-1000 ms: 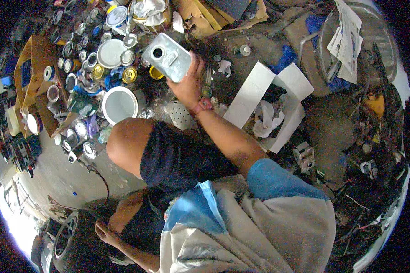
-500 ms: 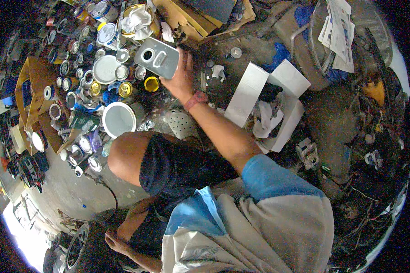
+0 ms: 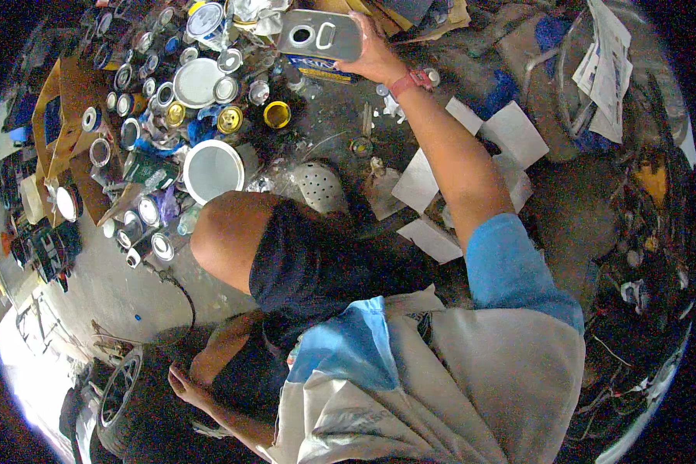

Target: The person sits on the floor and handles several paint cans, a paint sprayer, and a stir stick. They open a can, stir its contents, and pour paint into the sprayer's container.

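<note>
My right hand (image 3: 377, 56) is stretched far forward and grips a flat, rectangular grey metal can (image 3: 317, 34) by its right end. The can's top face shows a round cap and an oval handle. A red band (image 3: 411, 79) sits on that wrist. The can hangs over a heap of round tins and a blue and yellow tin (image 3: 317, 71). My left hand (image 3: 184, 384) is low at my side, beside my bent leg and close to a black tyre (image 3: 122, 396), with its fingers loose and nothing in it.
Several open and lidded round tins (image 3: 197, 81) crowd the floor at the upper left, with a white bucket (image 3: 213, 170) and a perforated metal dome (image 3: 321, 185) near my knee. White sheets (image 3: 510, 133) lie to the right, folded papers (image 3: 607, 69) farther back, cardboard (image 3: 69, 100) at the left.
My right hand has carried the grey can farther away from me, over the tins toward the back of the heap. The arm is now nearly straight.
</note>
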`<action>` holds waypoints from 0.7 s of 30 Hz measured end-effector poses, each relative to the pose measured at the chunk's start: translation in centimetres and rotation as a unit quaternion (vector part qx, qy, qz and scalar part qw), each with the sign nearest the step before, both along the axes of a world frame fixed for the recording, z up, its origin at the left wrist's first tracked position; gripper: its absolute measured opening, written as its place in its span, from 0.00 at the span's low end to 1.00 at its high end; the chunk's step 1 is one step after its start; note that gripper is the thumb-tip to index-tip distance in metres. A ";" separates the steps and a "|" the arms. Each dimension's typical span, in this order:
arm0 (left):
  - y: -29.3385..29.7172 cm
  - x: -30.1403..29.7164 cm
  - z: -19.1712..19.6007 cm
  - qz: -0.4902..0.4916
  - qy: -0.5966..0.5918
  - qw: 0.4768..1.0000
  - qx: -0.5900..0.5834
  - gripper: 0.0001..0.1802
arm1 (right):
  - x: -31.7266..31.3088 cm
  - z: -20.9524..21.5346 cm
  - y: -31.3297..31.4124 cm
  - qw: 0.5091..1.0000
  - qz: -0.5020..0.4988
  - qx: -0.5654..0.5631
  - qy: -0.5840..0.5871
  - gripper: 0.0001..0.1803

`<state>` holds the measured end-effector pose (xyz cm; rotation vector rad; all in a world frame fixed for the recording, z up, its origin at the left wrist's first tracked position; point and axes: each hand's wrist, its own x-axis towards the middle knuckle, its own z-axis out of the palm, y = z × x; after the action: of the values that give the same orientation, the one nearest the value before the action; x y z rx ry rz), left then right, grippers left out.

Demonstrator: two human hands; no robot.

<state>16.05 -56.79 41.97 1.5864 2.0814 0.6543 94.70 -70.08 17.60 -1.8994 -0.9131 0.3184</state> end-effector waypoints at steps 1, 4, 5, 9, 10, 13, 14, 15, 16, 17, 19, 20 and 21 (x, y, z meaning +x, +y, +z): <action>0.2 -0.1 -0.1 0.004 0.009 1.000 -0.005 0.29 | -0.4 -0.3 -0.1 1.000 -0.009 0.010 -0.005 0.63; 0.8 -0.9 -0.5 -0.004 0.020 1.000 -0.005 0.28 | -1.2 -1.1 -0.3 0.999 -0.038 -0.010 -0.033 0.65; 0.9 -1.2 -0.6 -0.009 0.020 1.000 -0.002 0.28 | -1.4 -1.2 -0.4 0.999 -0.032 -0.008 -0.026 0.65; 0.9 -1.6 -0.8 -0.029 0.011 0.999 -0.010 0.27 | -2.0 -0.8 -0.3 0.997 -0.057 0.000 -0.044 0.65; 0.7 -1.5 -0.9 -0.025 0.005 1.000 -0.007 0.26 | -2.3 -0.6 -0.3 0.996 -0.066 -0.001 -0.060 0.65; 0.3 -0.8 -0.6 -0.021 0.015 1.000 -0.008 0.25 | -3.6 0.4 0.0 0.993 -0.096 -0.018 -0.064 0.67; 0.2 -0.5 -0.4 -0.015 0.028 0.999 -0.008 0.25 | -4.3 0.8 0.0 0.991 -0.115 -0.033 -0.058 0.67; 0.0 -0.1 -0.3 -0.010 0.003 1.000 -0.010 0.25 | -4.9 1.2 0.1 0.989 -0.127 -0.017 -0.076 0.67; -0.1 0.2 -0.2 0.001 -0.017 1.000 -0.010 0.24 | -5.6 1.6 0.1 0.987 -0.142 -0.011 -0.073 0.67; -0.3 0.5 -0.1 0.010 -0.037 0.999 -0.011 0.24 | -6.3 2.0 0.0 0.984 -0.164 -0.014 -0.063 0.67; -0.4 0.9 -0.1 0.008 -0.024 1.000 0.001 0.23 | -8.1 2.6 -0.2 0.971 -0.211 -0.017 -0.116 0.63; -0.4 0.9 -0.1 0.012 -0.011 1.000 0.011 0.23 | -9.1 2.7 -0.3 0.964 -0.232 -0.023 -0.130 0.61; -0.4 0.9 -0.1 0.011 -0.029 1.000 0.003 0.23 | -10.1 2.6 -0.5 0.956 -0.251 -0.023 -0.151 0.60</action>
<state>16.96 -57.18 41.87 1.5309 2.0595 0.7054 84.56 -70.56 20.20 -2.1815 -0.5827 -0.2639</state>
